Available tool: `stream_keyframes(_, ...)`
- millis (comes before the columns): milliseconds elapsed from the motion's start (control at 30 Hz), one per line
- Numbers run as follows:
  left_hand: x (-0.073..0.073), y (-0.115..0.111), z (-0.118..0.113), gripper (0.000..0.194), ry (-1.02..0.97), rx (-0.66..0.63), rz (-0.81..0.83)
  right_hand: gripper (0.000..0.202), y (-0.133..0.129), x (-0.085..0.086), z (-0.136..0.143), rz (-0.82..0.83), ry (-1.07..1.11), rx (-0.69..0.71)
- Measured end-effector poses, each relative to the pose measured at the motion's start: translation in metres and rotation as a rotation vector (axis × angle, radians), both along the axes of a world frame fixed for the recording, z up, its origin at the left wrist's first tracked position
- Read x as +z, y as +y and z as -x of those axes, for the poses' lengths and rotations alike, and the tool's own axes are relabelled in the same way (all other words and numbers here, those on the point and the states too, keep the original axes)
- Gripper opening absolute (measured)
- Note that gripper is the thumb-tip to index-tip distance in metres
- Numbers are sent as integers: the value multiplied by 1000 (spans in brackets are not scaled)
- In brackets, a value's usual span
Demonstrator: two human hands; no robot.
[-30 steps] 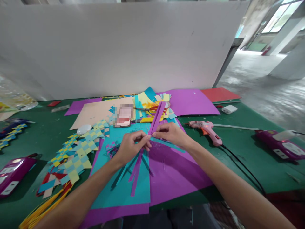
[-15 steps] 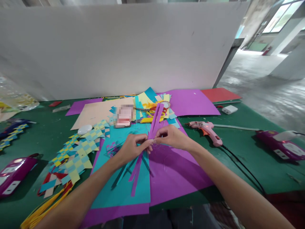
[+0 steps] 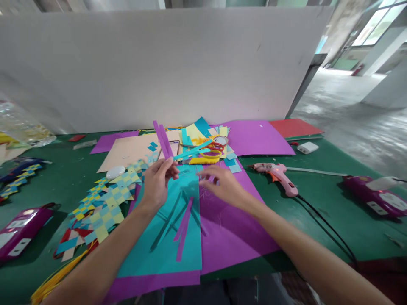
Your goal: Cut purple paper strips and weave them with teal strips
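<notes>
Two hands are working above the desk point(image 3: 356, 237), and nearest the edge a yellow tassel point(image 3: 60, 277) is lying at the left. A teal sheet point(image 3: 143, 260) is covering the middle, with some loose purple strips point(image 3: 182, 245) resting on it, and a purple sheet point(image 3: 235, 239) is spreading out beside it to the right. Woven pieces point(image 3: 110, 209) in blue and yellow checks are trailing along the left, and a left power strip point(image 3: 23, 231) is sitting farther out. Over the teal sheet, the left hand point(image 3: 158, 180) is pinching the ends of a bunch between thumb and fingers: purple strips point(image 3: 165, 146) are pointing up and away, teal strips point(image 3: 193, 150) slanting off to the right. Well apart from them, the right hand point(image 3: 221, 182) is hovering with its fingers loosely curled and parted, gripping nothing visible. A pink glue gun point(image 3: 276, 170) is lying to its right, and beyond that a right power strip point(image 3: 375, 195) is standing. Behind the held strips, a phone point(image 3: 176, 146) is showing partly, and red-handled scissors point(image 3: 216, 146) are lying among scraps. Farther back, a peach sheet point(image 3: 121, 154) and a red sheet point(image 3: 295, 128) are lying before a white board point(image 3: 159, 67).
</notes>
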State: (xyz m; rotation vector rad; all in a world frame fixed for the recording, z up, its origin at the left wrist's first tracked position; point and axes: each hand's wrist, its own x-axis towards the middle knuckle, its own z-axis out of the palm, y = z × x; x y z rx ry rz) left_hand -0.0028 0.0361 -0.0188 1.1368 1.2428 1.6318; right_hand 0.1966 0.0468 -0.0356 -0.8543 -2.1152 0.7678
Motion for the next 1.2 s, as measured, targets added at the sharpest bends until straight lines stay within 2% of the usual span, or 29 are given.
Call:
stream_keyframes(33,0,-1,-1,20,-3,-26,16,21,-6,-3,5,-42,-42,91)
stream_keyframes(100,-2,-3,-3,20,6,-82,31,25,-15,-9,12,-114,-113,189)
stream_keyframes(233,-3,-7,-5,22,55,-169,35,21,-21,-14,18,-262,-215,236)
stream_keyframes(400,-4,-6,-7,22,35,-156,25,13,-11,-9,9,-268,-182,167)
stream_keyframes(567,-4,-4,-7,22,-2,-99,22,11,2,-2,-6,-267,-138,-19)
stream_keyframes(667,-4,-4,-6,19,-29,-67,13,9,7,5,-14,-207,-79,-150)
stream_keyframes(767,-3,-4,-5,19,-23,-53,4,4,7,11,-17,-89,79,-226)
stream_keyframes(833,-3,-4,-5,21,-11,-45,5,8,6,14,-16,54,250,-195)
stream_keyframes(933,-5,-3,-4,22,-16,-22,13,13,7,16,-15,312,469,-69)
stream_keyframes(1000,-6,-1,-3,22,-45,11,18,14,11,17,-16,386,550,-70)
stream_keyframes(1133,-5,2,-1,22,-124,73,-5,20,24,17,-26,330,616,-366)
stream_keyframes(1200,-4,2,-1,23,-143,87,-13,24,30,17,-32,361,654,-469)
